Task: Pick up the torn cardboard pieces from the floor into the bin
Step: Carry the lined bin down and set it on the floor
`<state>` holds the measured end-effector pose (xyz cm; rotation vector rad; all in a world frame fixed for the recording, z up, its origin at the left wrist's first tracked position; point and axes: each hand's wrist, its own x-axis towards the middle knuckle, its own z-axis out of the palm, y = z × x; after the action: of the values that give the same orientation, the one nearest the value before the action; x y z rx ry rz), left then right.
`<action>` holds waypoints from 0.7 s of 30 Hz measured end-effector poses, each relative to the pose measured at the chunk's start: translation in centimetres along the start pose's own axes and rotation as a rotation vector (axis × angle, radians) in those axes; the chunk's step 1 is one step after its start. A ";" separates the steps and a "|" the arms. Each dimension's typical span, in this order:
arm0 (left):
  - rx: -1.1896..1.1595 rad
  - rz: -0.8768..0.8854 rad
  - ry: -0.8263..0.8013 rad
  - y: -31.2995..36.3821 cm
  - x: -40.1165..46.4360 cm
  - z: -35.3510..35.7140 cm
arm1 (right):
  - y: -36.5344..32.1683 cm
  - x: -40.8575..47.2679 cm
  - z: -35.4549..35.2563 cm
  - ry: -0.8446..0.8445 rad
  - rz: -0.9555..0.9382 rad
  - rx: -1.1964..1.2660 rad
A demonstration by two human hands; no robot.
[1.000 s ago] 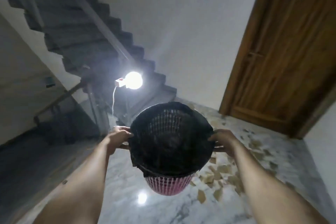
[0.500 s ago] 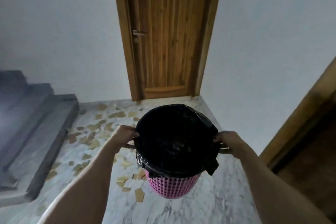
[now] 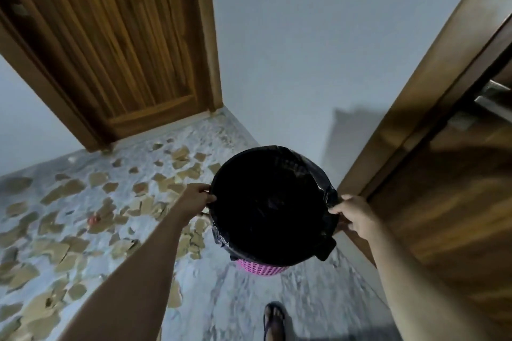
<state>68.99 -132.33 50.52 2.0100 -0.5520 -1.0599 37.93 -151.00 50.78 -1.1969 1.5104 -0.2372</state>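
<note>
I hold the pink bin [image 3: 261, 267] with its black liner [image 3: 270, 202] off the floor [image 3: 249, 299] in front of me, my left hand [image 3: 194, 198] pinching the rim at 9 o'clock and my right hand [image 3: 356, 214] gripping it at 3 o'clock. Torn cardboard pieces [image 3: 91, 219] lie scattered on the floor from 8 to 11 o'clock of the bin, well apart from both hands. Wooden door [image 3: 116, 36] at 11 o'clock, my sandalled foot [image 3: 274, 320] at 6.

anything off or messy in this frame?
Yes: torn cardboard pieces litter the marble floor from the wooden door toward the camera. One small reddish scrap sits among them. The left hand and right hand hold the black-lined pink bin aloft.
</note>
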 end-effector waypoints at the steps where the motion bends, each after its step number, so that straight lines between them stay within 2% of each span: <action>1: 0.003 0.000 -0.010 0.2 2.5 1.4 | 0.1 2.6 -0.1 0.013 0.021 0.012; 6: 0.021 -0.041 -0.062 -1.6 15.1 8.1 | 2.1 15.7 0.4 0.044 0.128 0.071; 12: 0.078 -0.079 -0.147 -7.6 29.0 15.6 | 9.0 29.7 2.7 0.091 0.153 0.091; 19: 0.079 -0.140 -0.209 -17.2 38.4 24.2 | 21.7 41.9 4.5 0.246 0.237 0.034; 21: 0.110 -0.146 -0.209 -19.4 40.0 26.1 | 23.5 43.4 4.9 0.270 0.259 0.015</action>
<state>70.00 -158.92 6.32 2.0728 -0.5894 -1.3660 36.05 -171.25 5.49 -0.9726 1.8774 -0.2423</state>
